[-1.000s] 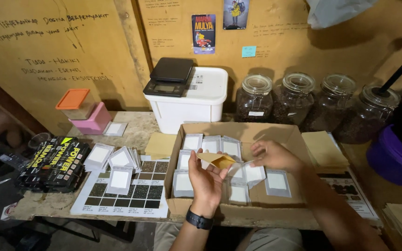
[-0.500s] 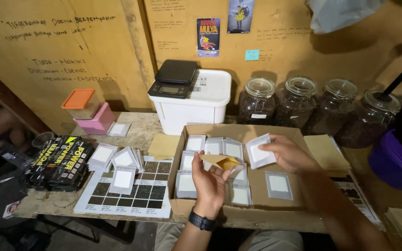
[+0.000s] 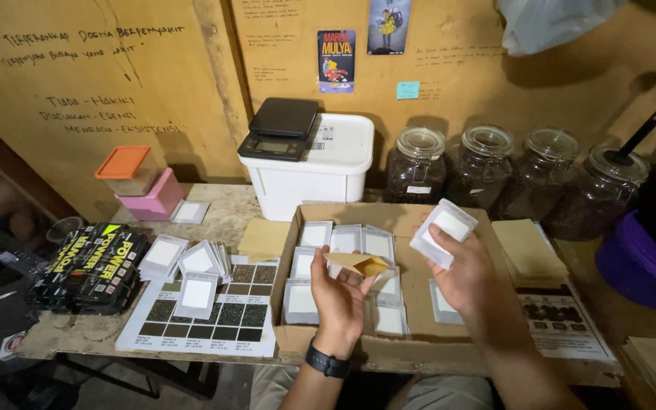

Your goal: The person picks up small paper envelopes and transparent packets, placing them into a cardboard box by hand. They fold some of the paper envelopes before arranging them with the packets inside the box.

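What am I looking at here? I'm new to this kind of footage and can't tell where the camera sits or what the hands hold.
The camera sits on a person's head, looking down at their own bare hands. The left hand holds a small folded brown paper envelope. The right hand lifts a small white packet above an open cardboard box holding more such packets. On the wooden table behind stand glass jars of dark contents and a white tub with a black scale on top.

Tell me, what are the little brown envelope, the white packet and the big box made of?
The brown envelope in the left hand looks like matte kraft paper, creased at its folds. The white packet in the right hand seems to be a silvery pouch with a white label, probably plastic or foil. The box looks like plain cardboard.
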